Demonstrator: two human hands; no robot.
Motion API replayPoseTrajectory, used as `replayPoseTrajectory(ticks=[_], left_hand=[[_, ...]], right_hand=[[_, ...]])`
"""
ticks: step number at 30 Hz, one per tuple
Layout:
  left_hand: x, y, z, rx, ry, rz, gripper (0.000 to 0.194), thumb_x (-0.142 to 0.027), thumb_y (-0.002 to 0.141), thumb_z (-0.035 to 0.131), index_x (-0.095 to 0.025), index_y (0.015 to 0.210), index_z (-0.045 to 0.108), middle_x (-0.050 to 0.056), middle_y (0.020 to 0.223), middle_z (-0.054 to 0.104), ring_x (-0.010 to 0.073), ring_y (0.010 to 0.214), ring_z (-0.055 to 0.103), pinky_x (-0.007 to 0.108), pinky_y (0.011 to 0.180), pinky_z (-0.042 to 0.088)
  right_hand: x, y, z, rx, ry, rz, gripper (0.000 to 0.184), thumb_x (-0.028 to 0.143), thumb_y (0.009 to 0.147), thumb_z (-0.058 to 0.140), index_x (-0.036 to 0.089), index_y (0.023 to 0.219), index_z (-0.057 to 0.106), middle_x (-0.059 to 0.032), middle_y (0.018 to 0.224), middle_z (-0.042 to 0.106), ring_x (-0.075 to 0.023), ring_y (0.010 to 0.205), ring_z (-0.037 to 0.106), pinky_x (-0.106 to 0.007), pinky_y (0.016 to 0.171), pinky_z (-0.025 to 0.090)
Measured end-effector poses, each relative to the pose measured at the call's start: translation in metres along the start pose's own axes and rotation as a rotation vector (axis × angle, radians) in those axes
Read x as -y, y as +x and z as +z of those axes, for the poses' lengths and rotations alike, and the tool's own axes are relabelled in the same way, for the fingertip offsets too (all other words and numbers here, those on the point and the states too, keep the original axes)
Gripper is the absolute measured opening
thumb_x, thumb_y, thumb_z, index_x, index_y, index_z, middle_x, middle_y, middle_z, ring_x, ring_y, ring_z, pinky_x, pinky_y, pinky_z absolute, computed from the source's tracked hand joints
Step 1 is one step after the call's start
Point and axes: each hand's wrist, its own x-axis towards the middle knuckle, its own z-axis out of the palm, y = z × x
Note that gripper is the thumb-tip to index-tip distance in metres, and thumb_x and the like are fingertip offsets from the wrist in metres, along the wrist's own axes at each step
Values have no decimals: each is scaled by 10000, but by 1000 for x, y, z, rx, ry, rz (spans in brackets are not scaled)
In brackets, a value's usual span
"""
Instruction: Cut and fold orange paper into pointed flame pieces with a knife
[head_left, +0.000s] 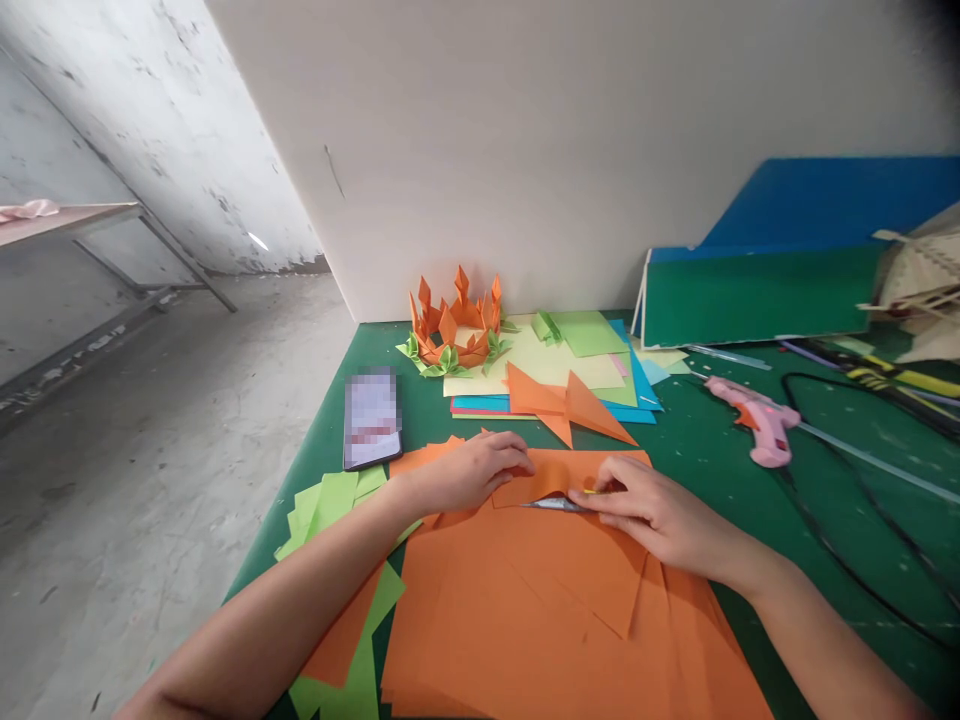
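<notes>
My left hand (491, 465) rests on a folded sheet of orange paper (525, 487), its fingers bent and pressed on the sheet. Between the hands the upper layer bulges up. My right hand (637, 502) is closed around a cutter knife, of which a grey blade (553, 504) and a bit of yellow show. The blade lies under the raised paper layer, pointing left. Below both hands spreads a stack of large orange sheets (517, 640). An orange folded paper piece with pointed ends (559, 402) lies just beyond the hands.
An orange paper crown (455, 335) with green leaves stands at the back. A phone (373, 418) lies left, above green paper pieces (330, 510). Coloured sheets (540, 365) are stacked behind. Right are a pink glue gun (757, 420), its cord, and pliers (877, 375). The green tabletop (847, 520) meets a wall.
</notes>
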Motion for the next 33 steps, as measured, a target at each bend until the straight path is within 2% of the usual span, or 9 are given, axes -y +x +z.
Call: replayPoseTrajectory(ticks=[7, 22, 27, 29, 31, 33], left_hand=[[1, 0, 0, -3, -12, 2, 300, -190, 1005, 381, -250, 1150, 636, 46, 1254, 586, 177, 1116, 579, 320, 1001, 429], [1, 0, 0, 8, 8, 4, 293, -164, 1005, 376, -238, 1138, 627, 44, 1260, 575, 171, 1108, 578, 302, 984, 422], [1, 0, -1, 29, 11, -8, 303, -186, 1012, 348, -234, 1154, 611, 51, 1268, 567, 180, 1082, 579, 322, 974, 426], [0, -1, -1, 32, 5, -20, 302, -203, 1011, 351, -238, 1191, 591, 59, 1283, 555, 191, 1102, 571, 331, 977, 427], [-1, -2, -1, 34, 2, -41, 281, -298, 990, 446, -246, 1242, 561, 69, 1316, 527, 222, 1135, 553, 346, 974, 434], [-3, -2, -1, 46, 12, -65, 411, -418, 922, 577, -253, 1294, 523, 80, 1347, 496, 261, 1168, 525, 366, 971, 442]], right_hand=[[6, 4, 4, -4, 18, -31, 439, 210, 987, 426, 391, 1371, 537, -62, 940, 553, -198, 849, 547, -328, 704, 510], [12, 7, 8, 22, 41, -4, 428, 191, 993, 408, 355, 1361, 553, -61, 937, 507, -196, 863, 533, -321, 701, 495], [10, 2, 0, 59, 79, -25, 434, 162, 969, 448, 367, 1327, 583, -55, 959, 542, -187, 862, 551, -308, 696, 486], [4, -3, -8, -6, 94, -16, 427, 179, 967, 460, 371, 1329, 581, -54, 980, 558, -188, 889, 566, -317, 737, 494], [-4, -7, -15, -119, 90, 42, 401, 214, 975, 457, 363, 1327, 579, -56, 993, 557, -194, 912, 573, -323, 755, 496], [-12, -10, -18, -235, 51, 136, 377, 250, 984, 444, 348, 1325, 570, -61, 1000, 550, -200, 899, 574, -320, 719, 493]])
